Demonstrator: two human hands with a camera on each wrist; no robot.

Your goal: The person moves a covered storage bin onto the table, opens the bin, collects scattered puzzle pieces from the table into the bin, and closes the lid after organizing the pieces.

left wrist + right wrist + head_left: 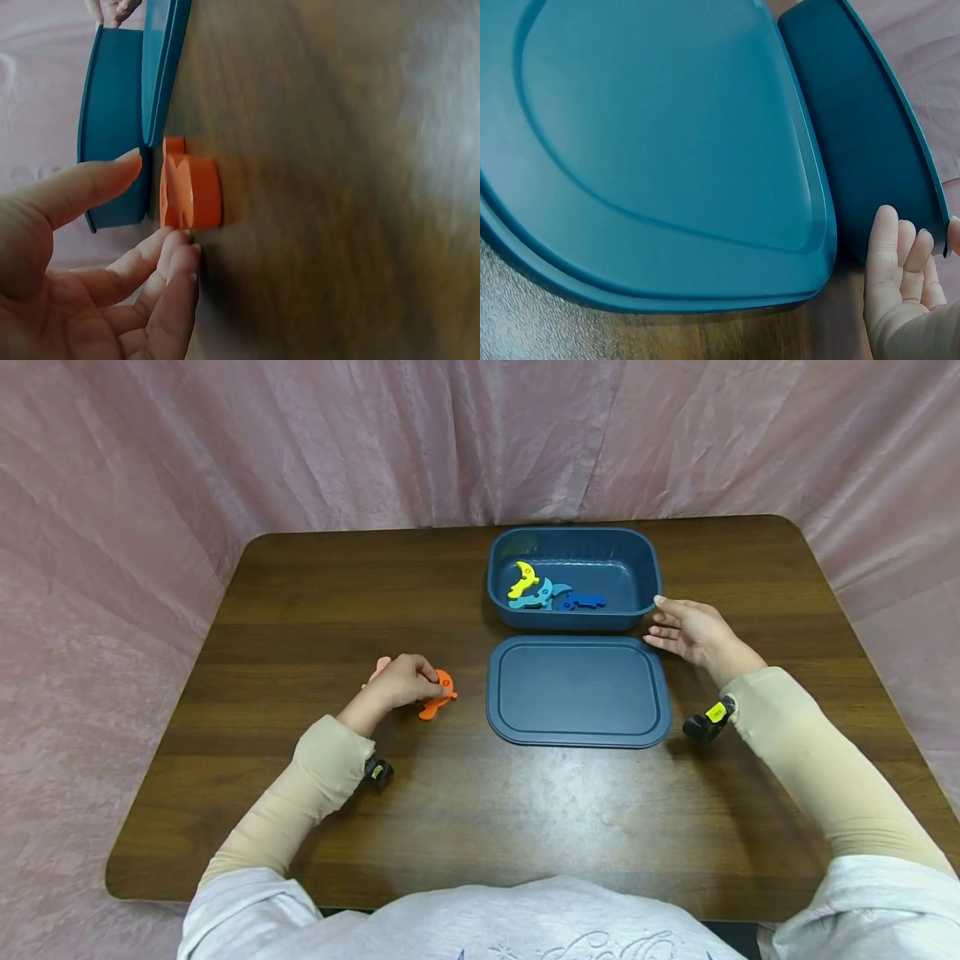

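An orange toy piece [438, 694] is seen lying flat on the brown table [315, 593], left of the blue lid [577, 690], and it is covered by the left hand [399, 682], whose curled fingers [166, 262] and thumb are set around it at its edges, though a firm pinch cannot be told. A pink piece [379, 667] is glimpsed just beyond that hand. The open blue box [573, 577], in which yellow, light blue and dark blue pieces [551, 591] are held, is touched at its near right corner by the right hand [693, 631], fingers kept straight and loosely spread against the wall.
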